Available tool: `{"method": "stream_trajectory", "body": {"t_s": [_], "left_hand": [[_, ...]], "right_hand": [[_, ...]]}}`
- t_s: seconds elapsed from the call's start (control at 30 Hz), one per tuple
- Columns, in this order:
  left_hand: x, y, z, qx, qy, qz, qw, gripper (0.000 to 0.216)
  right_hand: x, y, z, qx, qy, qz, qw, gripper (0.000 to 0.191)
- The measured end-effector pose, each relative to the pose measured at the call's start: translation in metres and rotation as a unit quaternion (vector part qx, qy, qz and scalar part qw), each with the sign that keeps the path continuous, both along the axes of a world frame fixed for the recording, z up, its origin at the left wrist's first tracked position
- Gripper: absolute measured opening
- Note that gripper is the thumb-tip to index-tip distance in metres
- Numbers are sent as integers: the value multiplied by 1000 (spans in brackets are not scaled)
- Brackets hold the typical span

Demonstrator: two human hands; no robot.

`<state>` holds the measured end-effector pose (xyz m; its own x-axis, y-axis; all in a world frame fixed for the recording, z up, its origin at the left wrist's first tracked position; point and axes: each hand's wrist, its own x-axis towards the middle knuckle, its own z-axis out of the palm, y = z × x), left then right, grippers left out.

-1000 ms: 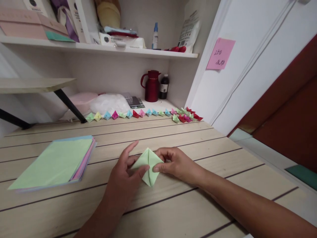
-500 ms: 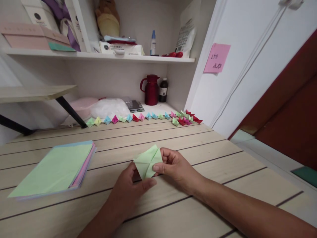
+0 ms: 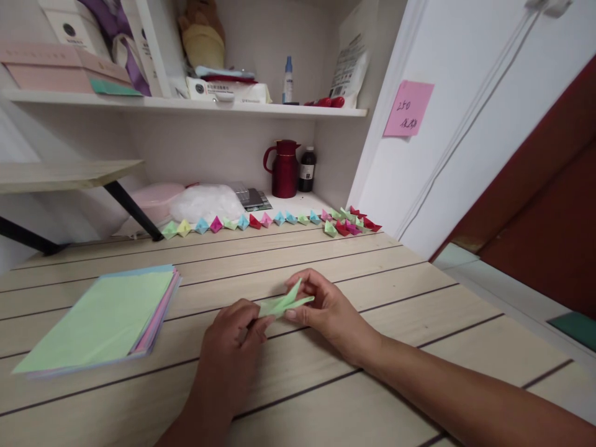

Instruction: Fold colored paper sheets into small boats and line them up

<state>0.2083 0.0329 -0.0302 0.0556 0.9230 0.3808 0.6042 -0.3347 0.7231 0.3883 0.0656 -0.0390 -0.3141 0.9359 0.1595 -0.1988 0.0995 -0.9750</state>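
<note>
A piece of folded green paper (image 3: 283, 303) is held between my two hands above the table. My left hand (image 3: 235, 329) pinches its left end between thumb and fingers. At the right end, my right hand (image 3: 326, 310) grips it, the thumb in front and the fingers curled behind. Two pointed flaps of the paper stand apart, opening toward the right hand. Part of the paper is hidden by the fingers.
A stack of coloured paper (image 3: 102, 316), green on top, lies on the left of the slatted table (image 3: 372, 397). Small folded paper boats (image 3: 254, 221) line the back edge, with a cluster (image 3: 349, 226) at the right. Behind stand a red jug (image 3: 285, 171) and a dark bottle (image 3: 307, 171).
The paper has turned from a flat diamond facing me to a narrow shape with its flaps spread. My left hand has shifted left and now pinches its left end.
</note>
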Motion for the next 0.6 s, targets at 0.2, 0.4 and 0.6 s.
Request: {"method": "stream_trajectory", "body": {"t_s": [0.2,0.4,0.6], "left_hand": [[-5,0,-3,139,150,7,979,20],[-11,3,-6,240,228,14,944,15],[-10,-6,-4,382,335,-20,861,19]], "right_hand": [[11,-6,12,299,-220,-113,922,64],[19,-6,19,431,-345,-157,819,45],[20,0,8,450,-410,-134,782,25]]}}
